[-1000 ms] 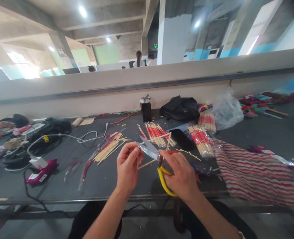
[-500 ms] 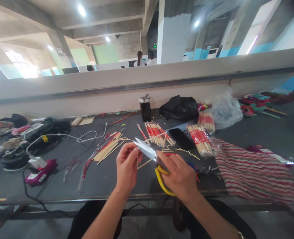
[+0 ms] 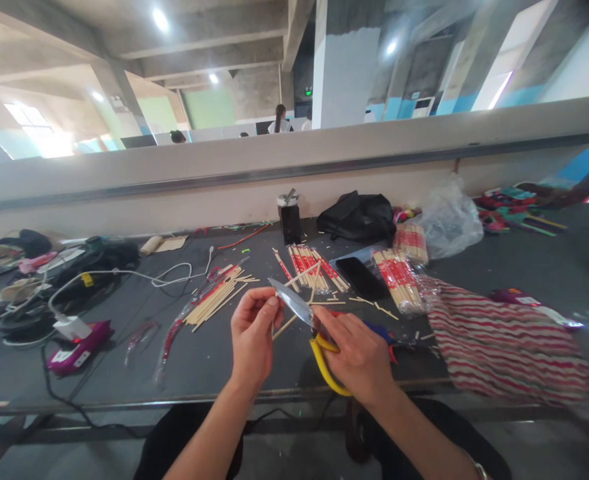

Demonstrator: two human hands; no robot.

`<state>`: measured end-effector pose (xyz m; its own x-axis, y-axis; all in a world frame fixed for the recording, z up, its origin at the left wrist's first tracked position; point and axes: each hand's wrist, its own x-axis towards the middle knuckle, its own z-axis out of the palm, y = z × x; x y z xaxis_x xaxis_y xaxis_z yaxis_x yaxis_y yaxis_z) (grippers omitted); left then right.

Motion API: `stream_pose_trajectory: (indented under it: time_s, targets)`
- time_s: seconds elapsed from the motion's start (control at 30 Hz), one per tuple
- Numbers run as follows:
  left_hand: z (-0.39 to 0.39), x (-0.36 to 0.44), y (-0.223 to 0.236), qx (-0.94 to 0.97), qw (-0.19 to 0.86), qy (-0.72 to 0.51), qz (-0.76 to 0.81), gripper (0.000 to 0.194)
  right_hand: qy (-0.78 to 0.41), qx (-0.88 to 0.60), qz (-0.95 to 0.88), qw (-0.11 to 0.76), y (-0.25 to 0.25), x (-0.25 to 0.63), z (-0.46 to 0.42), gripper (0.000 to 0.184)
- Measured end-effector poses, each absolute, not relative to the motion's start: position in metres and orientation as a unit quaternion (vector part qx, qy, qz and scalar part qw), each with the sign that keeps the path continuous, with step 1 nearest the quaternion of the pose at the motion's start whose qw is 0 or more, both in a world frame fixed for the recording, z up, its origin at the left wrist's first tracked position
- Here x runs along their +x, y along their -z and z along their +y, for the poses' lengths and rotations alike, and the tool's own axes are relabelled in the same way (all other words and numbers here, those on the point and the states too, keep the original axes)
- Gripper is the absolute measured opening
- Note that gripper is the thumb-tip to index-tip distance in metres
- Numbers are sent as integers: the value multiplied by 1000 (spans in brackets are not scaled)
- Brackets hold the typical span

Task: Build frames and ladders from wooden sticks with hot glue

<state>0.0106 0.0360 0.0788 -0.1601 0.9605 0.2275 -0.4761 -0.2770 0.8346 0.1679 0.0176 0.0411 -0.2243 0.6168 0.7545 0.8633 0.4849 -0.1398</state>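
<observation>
scissors (image 3: 297, 307): silver blades, bright yellow handle. stick frame (image 3: 315, 283): pale tan. loose sticks (image 3: 213, 305): pale tan also. wrapped bundle (image 3: 399, 280): tan, with bright red bands. cloth (image 3: 504, 343): wavy horizontal stripes in red, whitish and grey. tabletop (image 3: 194, 363): dark grey. phone (image 3: 359, 279): black. soft bag (image 3: 357, 217): black. power strip (image 3: 94, 340): purple. plug (image 3: 72, 327): white. cable (image 3: 139, 272): white, yellow tag (image 3: 87, 279). strand (image 3: 244, 237): orange-red. paper (image 3: 173, 244): light brown. partition (image 3: 174, 160): off-white, dark grey strip. exit sign (image 3: 308, 91): green.

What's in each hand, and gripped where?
Right hand: yellow-handled scissors, by the handles. Left hand: what looks like a thin wooden stick frame, pinched; exactly where along it is hidden.
</observation>
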Motion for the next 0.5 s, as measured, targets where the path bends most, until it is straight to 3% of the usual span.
stream_pose_trajectory:
  time_s: [0.27, 0.5]
  targets:
    - [38, 0, -87, 444, 518, -662, 310, 16, 110, -485, -716, 491, -40, 180, 26, 37]
    - [47, -20, -88, 472, 542, -610, 333, 19, 181, -450, -731, 480, -52, 196, 25, 44]
